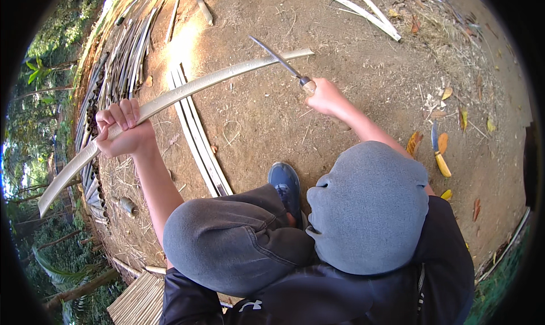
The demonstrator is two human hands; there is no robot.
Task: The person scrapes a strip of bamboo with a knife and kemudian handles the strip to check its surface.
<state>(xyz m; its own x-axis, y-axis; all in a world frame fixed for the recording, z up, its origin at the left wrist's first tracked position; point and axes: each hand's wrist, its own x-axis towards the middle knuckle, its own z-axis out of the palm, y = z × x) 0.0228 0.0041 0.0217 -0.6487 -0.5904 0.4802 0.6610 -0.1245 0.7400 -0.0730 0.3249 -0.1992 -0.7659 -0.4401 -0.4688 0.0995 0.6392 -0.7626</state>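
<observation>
A long, pale split-bamboo strip [213,80] slants across in front of me, its near end low at the left and its far end up near the middle. My left hand [128,131] grips it with curled fingers toward the near end. In my right hand [328,99] is a knife [288,68] with a narrow dark blade and a light wooden handle. The blade crosses the strip close to its far end, pointing up and left; whether it touches the strip I cannot tell.
Several bamboo strips [196,133] lie on the dirt ahead of my knees. Stacked bamboo [131,55] runs along the left. Another knife [442,164] with a yellow handle rests at right among fallen leaves. Pale strips [366,14] lie at the far right, and a slatted panel [135,303] lower left.
</observation>
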